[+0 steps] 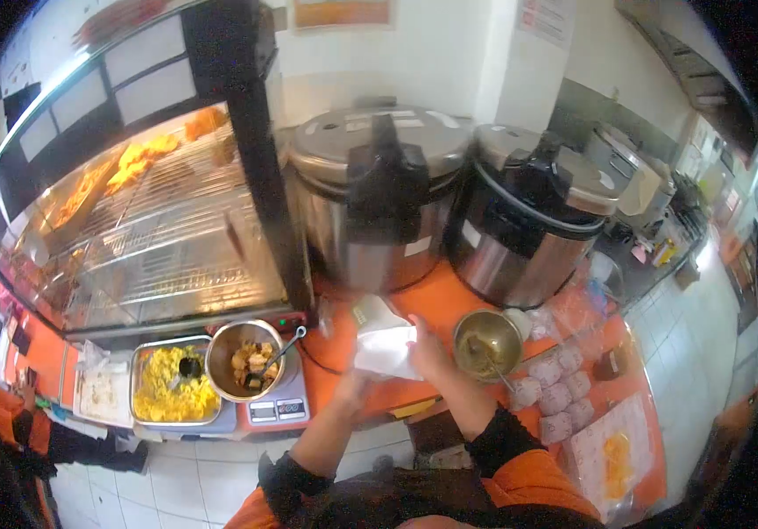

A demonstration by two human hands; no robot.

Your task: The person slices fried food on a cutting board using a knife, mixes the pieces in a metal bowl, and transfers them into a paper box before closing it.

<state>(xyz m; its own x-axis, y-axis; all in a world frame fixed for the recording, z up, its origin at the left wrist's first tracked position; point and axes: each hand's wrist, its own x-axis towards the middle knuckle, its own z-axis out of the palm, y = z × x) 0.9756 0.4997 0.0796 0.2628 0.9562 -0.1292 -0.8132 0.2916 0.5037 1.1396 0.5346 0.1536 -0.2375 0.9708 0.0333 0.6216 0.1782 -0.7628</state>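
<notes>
Between my hands, over the orange counter, is a white paper piece (386,346) with a greenish patch at its top. My left hand (354,388) holds its lower left edge, the fingers partly hidden and blurred. On the right edge, my right hand (428,351) is closed on the same paper. Right of it sits a metal bowl (488,344) with a utensil in it. To the left, a bowl of browned chunks (245,360) with a black spoon rests by a digital scale (278,409). A tray of yellow food (171,384) stands beside it.
Two large steel cookers (379,238) (520,256) stand behind the paper. A heated glass display case (158,229) fills the left. Several wrapped round packs (557,398) and a sheet with a yellow item (617,463) lie at right. Another person's orange sleeve (0,407) shows at far left.
</notes>
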